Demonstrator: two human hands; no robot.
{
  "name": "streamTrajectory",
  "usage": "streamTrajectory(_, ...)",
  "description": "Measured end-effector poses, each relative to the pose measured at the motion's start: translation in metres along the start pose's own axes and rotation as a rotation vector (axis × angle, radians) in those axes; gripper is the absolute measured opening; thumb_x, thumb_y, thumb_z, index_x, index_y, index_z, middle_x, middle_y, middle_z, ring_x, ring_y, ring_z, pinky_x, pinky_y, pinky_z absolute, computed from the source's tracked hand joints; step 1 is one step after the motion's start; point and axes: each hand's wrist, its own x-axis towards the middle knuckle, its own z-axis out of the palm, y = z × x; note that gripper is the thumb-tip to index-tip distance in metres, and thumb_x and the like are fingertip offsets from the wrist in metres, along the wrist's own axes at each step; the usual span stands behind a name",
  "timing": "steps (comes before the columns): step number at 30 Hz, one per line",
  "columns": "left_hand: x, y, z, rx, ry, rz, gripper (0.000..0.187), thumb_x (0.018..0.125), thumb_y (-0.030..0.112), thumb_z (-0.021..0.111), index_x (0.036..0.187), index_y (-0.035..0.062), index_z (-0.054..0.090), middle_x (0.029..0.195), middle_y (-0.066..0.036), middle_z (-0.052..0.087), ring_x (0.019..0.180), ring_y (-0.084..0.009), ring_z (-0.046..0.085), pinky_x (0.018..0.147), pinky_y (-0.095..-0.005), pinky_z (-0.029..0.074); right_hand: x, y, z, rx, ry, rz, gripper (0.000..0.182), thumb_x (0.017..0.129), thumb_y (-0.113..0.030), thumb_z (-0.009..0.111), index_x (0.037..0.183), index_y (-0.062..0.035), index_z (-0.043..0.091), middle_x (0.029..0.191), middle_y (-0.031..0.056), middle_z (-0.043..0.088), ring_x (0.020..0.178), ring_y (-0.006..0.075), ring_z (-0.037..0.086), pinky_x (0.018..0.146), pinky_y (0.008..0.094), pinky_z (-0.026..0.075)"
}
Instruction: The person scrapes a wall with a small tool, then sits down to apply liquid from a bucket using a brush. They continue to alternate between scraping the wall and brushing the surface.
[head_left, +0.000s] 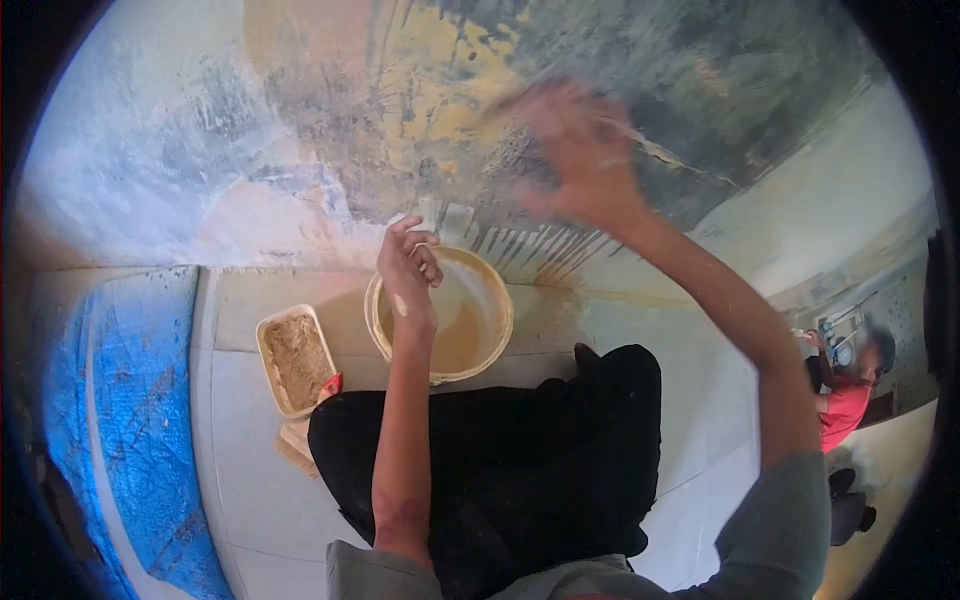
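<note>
My left hand [408,262] is raised over the left rim of a round bucket [505,310], its fingers loosely bent and apart, with nothing seen in it. Pale, cloudy liquid shows inside the bucket. Up and to the right, my right hand [580,150] is before the patchy, stained wall [330,100], smeared by motion. A blurred brownish shape lies by its fingertips; I cannot make out whether the hand holds it.
A rectangular tub [299,362] of brown material stands on the tiled floor, left of the bucket. Blue sheeting [150,400] lies at the far left. Another person in a red top [846,408] is at the far right.
</note>
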Motion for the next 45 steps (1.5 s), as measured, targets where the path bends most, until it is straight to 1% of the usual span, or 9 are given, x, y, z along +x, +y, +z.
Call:
streamTrajectory(4,-0.001,-0.001,-0.006,-0.018,0.068,0.030,0.032,0.093,0.036,0.038,0.099,0.0081,0.053,0.071,-0.001,0.049,0.047,-0.0059,0.034,0.042,-0.0215,0.025,0.011,0.032,0.007,-0.022,-0.204,-0.533,0.076,0.076,-0.046,0.063,0.140,-0.0185,0.032,0.141,0.0011,0.035,0.131,0.0205,0.031,0.103,0.0583,0.021)
streamTrajectory(6,0.000,0.000,-0.006,-0.047,0.079,0.012,0.032,0.093,0.036,0.038,0.100,0.0082,0.052,0.071,-0.001,0.049,0.047,-0.0062,0.034,0.042,-0.0217,0.025,0.031,0.015,-0.038,-0.314,-0.014,0.035,0.077,0.075,-0.044,0.065,0.140,-0.0205,0.032,0.139,0.0009,0.038,0.130,0.0196,0.033,0.107,0.0518,0.021)
streamTrajectory(9,0.000,-0.003,-0.003,-0.054,0.074,-0.002,0.033,0.092,0.037,0.038,0.100,0.0082,0.052,0.071,-0.001,0.048,0.048,-0.0066,0.033,0.042,-0.0219,0.025,-0.013,0.031,0.004,0.066,-0.533,-0.474,0.077,0.074,-0.048,0.066,0.139,-0.0204,0.033,0.138,0.0014,0.040,0.129,0.0186,0.034,0.108,0.0471,0.021)
streamTrajectory(12,0.000,-0.002,-0.009,-0.082,0.100,-0.033,0.033,0.092,0.037,0.038,0.101,0.0082,0.052,0.070,-0.001,0.048,0.048,-0.0068,0.033,0.043,-0.0221,0.025,0.019,0.058,-0.007,-0.247,0.057,-0.185,0.075,0.073,-0.048,0.067,0.136,-0.0204,0.036,0.138,0.0025,0.039,0.129,0.0191,0.034,0.107,0.0479,0.020)
streamTrajectory(15,0.000,-0.002,-0.003,-0.101,0.092,-0.041,0.032,0.092,0.036,0.038,0.101,0.0083,0.051,0.070,-0.001,0.047,0.048,-0.0069,0.033,0.044,-0.0223,0.025,-0.003,0.013,-0.003,0.103,-0.417,-0.269,0.074,0.071,-0.047,0.068,0.133,-0.0191,0.039,0.138,0.0021,0.040,0.129,0.0218,0.035,0.104,0.0540,0.018)
streamTrajectory(27,0.000,0.001,-0.007,-0.166,0.155,-0.109,0.029,0.086,0.032,0.042,0.100,0.0086,0.051,0.069,0.000,0.048,0.048,-0.0087,0.032,0.044,-0.0241,0.026,0.032,0.005,-0.021,-0.314,0.098,0.084,0.079,0.071,-0.049,0.067,0.137,-0.0196,0.036,0.141,-0.0005,0.038,0.126,0.0260,0.038,0.107,0.0509,0.019)
streamTrajectory(30,0.001,0.000,-0.004,-0.155,0.152,-0.116,0.029,0.086,0.031,0.041,0.100,0.0081,0.050,0.069,0.000,0.047,0.048,-0.0088,0.032,0.044,-0.0243,0.026,-0.002,0.020,0.023,0.126,-0.527,-0.469,0.078,0.073,-0.051,0.065,0.137,-0.0188,0.035,0.136,-0.0004,0.042,0.127,0.0226,0.037,0.109,0.0485,0.018)
streamTrajectory(33,0.004,-0.001,-0.012,-0.187,0.169,-0.119,0.028,0.086,0.032,0.042,0.099,0.0085,0.050,0.068,0.000,0.047,0.047,-0.0082,0.031,0.044,-0.0240,0.025,0.036,0.053,-0.001,-0.452,0.102,-0.364,0.071,0.075,-0.052,0.064,0.134,-0.0198,0.041,0.134,-0.0031,0.045,0.128,0.0158,0.036,0.109,0.0456,0.018)
streamTrajectory(45,0.004,0.001,-0.008,-0.196,0.151,-0.125,0.026,0.085,0.031,0.042,0.099,0.0096,0.049,0.066,0.000,0.048,0.048,-0.0085,0.032,0.045,-0.0241,0.026,0.026,0.015,0.008,-0.114,-0.201,-0.352,0.067,0.076,-0.045,0.061,0.135,-0.0241,0.040,0.139,-0.0044,0.040,0.132,0.0138,0.031,0.108,0.0548,0.011)
